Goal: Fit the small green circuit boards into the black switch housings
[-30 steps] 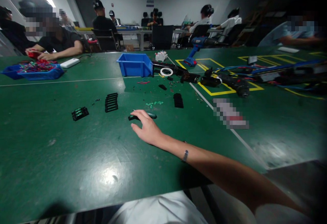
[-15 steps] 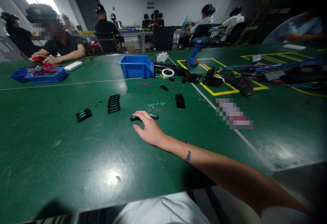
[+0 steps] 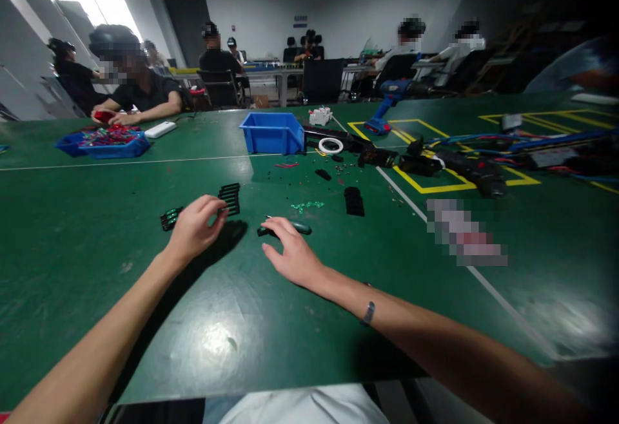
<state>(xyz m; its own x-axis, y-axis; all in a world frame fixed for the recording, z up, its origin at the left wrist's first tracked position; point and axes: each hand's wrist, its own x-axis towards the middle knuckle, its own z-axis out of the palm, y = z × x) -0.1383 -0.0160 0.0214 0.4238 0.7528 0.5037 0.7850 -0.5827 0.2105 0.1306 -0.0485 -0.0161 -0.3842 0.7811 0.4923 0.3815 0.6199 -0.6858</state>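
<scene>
My left hand [image 3: 197, 227] hangs over the table with its thumb and forefinger pinched together; whatever is between the tips is too small to tell. Just beyond those tips lies a black slotted part [image 3: 231, 198]. Left of the hand, partly covered by it, sits a black part with green pieces [image 3: 170, 218]. My right hand [image 3: 293, 250] has its fingers extended and its thumb apart. Under its fingertips is a small black part [image 3: 264, 231], and beside them lies a tool with a rounded green handle [image 3: 302, 227], partly hidden by the fingers.
Small green pieces [image 3: 307, 207] and another black part [image 3: 354, 201] lie beyond my right hand. Farther back stand a blue bin [image 3: 273, 133] and a blue cordless drill [image 3: 387, 105]. A white ring [image 3: 331, 146] lies near dark equipment. Across the table a person handles something red.
My left hand has come into view from the left, reaching toward the black slotted part. My right hand stays by the green-handled tool. The camera view has shifted slightly.
</scene>
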